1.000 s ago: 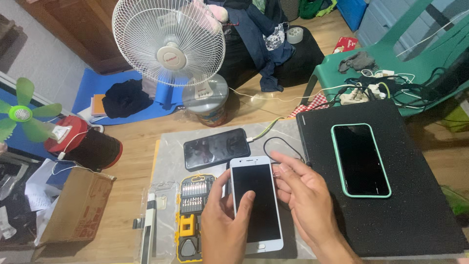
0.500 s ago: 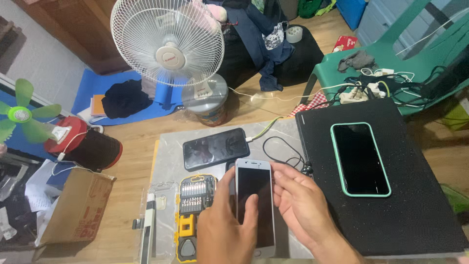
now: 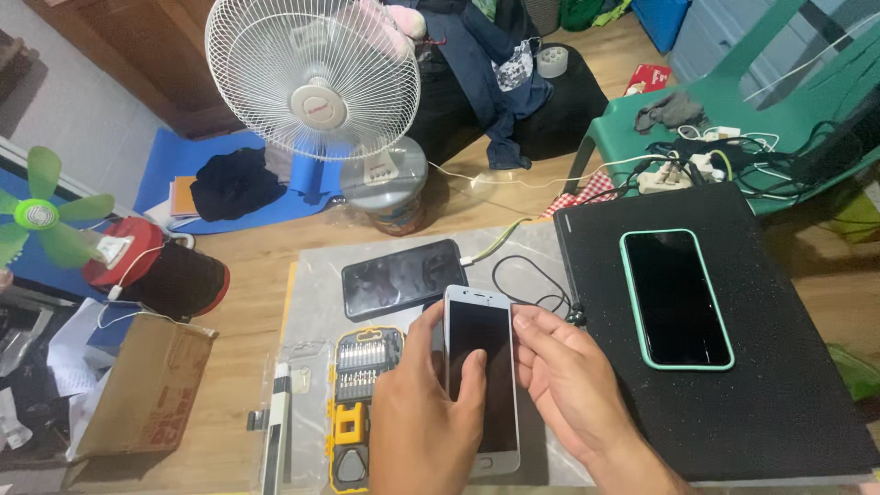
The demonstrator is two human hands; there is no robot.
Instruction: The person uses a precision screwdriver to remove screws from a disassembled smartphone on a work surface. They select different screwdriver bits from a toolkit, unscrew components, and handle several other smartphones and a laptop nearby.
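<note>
Both hands are gripping a white-framed phone (image 3: 481, 380) above the tabletop (image 3: 321, 302): left hand (image 3: 426, 426) thumbing its dark screen, right hand (image 3: 568, 385) pinching the edge. The phone remains unopened, the screwdriver kit (image 3: 362, 394) lying untouched.

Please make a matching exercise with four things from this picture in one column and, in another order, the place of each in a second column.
Things:
1. white-framed smartphone with dark screen
2. smartphone in mint-green case
3. black smartphone with cable plugged in
4. yellow and black screwdriver bit set

Places:
A. on the black textured mat
B. held between the left hand and right hand
C. beside the left hand, on its outer side
D. flat on the grey sheet, beyond the hands

Pairs: 1-B, 2-A, 3-D, 4-C
</note>
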